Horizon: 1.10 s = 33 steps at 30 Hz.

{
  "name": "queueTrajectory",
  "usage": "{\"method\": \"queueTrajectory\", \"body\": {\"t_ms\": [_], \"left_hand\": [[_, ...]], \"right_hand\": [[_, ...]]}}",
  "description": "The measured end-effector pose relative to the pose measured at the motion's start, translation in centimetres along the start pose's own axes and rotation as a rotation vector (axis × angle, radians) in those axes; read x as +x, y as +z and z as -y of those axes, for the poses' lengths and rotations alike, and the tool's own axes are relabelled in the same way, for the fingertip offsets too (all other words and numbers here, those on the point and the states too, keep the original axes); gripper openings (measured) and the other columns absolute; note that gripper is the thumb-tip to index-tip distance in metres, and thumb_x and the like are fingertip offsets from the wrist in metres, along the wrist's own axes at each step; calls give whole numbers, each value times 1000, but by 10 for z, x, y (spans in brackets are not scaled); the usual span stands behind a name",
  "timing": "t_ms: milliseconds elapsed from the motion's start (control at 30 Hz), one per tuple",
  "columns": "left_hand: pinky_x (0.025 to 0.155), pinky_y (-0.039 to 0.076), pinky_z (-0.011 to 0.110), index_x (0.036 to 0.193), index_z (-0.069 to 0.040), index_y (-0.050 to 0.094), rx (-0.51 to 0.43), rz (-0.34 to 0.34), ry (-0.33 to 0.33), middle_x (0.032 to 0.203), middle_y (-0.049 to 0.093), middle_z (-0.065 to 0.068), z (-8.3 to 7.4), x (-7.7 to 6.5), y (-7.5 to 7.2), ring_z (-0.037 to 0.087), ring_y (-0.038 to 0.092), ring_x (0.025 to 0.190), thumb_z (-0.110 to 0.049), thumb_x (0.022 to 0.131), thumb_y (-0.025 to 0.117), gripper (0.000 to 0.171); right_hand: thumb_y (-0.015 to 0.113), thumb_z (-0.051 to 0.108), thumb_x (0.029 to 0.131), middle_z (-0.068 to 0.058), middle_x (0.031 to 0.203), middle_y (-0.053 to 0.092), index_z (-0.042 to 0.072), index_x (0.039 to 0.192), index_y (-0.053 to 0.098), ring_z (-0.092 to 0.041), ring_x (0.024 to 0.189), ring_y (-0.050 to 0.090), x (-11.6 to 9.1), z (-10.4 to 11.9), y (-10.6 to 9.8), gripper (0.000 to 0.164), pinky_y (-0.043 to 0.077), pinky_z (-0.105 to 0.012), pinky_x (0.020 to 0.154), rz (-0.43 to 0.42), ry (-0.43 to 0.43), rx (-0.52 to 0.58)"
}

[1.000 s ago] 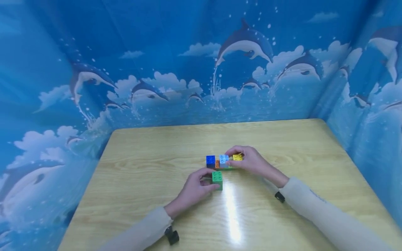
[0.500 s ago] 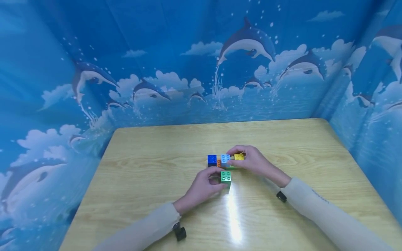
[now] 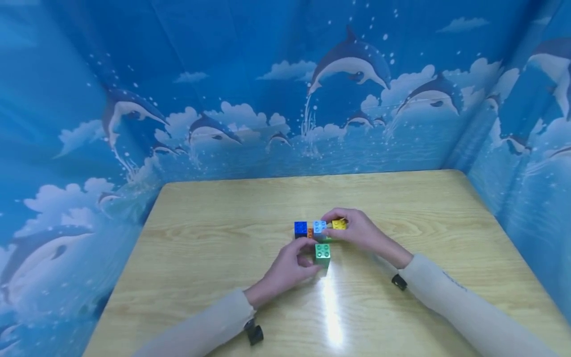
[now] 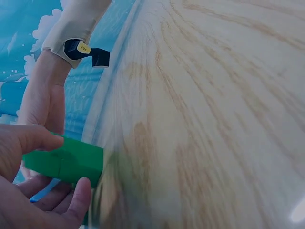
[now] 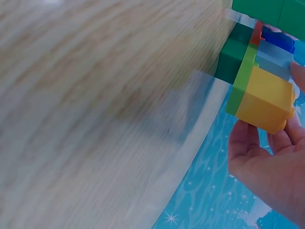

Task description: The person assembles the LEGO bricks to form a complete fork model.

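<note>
My left hand (image 3: 290, 263) pinches a green toy brick (image 3: 322, 255) between thumb and fingers, just in front of the row of joined bricks; in the left wrist view the green brick (image 4: 76, 157) looks tall, with a seam across it. My right hand (image 3: 357, 229) holds the row at the light blue brick (image 3: 319, 226), thumb and fingers on either side. A yellow brick (image 5: 264, 98) sits on a light green plate (image 5: 243, 78) inside the curve of that hand. Left of these are an orange piece (image 3: 310, 232) and a dark blue brick (image 3: 301, 228). Underneath, a dark green brick (image 5: 234, 53) shows.
The wooden table (image 3: 214, 213) extends on all sides of the bricks. A blue dolphin-print curtain (image 3: 250, 99) hangs behind it and at both sides. Each sleeve cuff carries a small black device, such as the left one (image 3: 254, 332).
My left hand has moved right with the green brick, now in front of the light blue brick, and slowed over the last half second. My right hand keeps its hold on the row.
</note>
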<state>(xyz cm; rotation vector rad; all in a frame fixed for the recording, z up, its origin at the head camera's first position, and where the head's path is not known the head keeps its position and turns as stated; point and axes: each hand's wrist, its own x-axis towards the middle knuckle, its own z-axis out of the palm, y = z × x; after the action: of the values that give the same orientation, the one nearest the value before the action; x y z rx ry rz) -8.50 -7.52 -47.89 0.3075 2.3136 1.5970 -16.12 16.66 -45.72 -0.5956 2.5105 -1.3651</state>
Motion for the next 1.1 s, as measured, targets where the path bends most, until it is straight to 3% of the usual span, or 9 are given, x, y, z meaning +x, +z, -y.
{"method": "queueTrajectory", "body": {"t_ms": [200,367,533,700,833,1100], "left_hand": [[92,61,35,138,-13,65,11,10,-40,140,66,6,0,-9,-19,20,70,109,1,91,81,52],[97,59,38,132,-7,66,45,-109,-1,125,70,8,3,-7,-38,24,67,114,-1,94,80,41],[99,59,41,138,-4,62,33,-192,-8,124,68,9,5,4,-44,27,66,114,-8,94,84,49],[102,57,43,148,-7,59,52,-190,-35,137,66,8,8,21,-43,25,65,120,-12,94,87,61],[94,60,39,142,-12,67,59,-170,-78,133,68,4,10,32,-45,21,67,111,-9,93,87,54],[85,61,35,134,-10,73,45,-134,-67,124,73,3,17,43,-49,20,68,100,-7,89,90,47]], "right_hand": [[86,31,97,-4,133,73,11,135,72,-31,128,64,-3,3,0,46,49,-58,111,-1,10,-28],[88,35,95,-10,141,68,6,147,62,-35,133,60,-9,0,-4,64,48,-58,113,-37,2,-51],[88,31,95,-12,143,66,3,148,60,-35,133,60,-16,-10,-10,66,49,-57,113,-27,28,-48],[87,22,95,-9,130,70,4,142,66,-31,121,66,-19,-18,-13,55,56,-53,105,15,76,-50],[87,18,95,-7,125,72,6,136,70,-29,118,67,-18,-21,-13,46,56,-52,104,34,84,-61],[88,13,92,-6,122,73,7,133,72,-27,114,68,-17,-23,-12,45,58,-50,101,28,105,-62]]}}
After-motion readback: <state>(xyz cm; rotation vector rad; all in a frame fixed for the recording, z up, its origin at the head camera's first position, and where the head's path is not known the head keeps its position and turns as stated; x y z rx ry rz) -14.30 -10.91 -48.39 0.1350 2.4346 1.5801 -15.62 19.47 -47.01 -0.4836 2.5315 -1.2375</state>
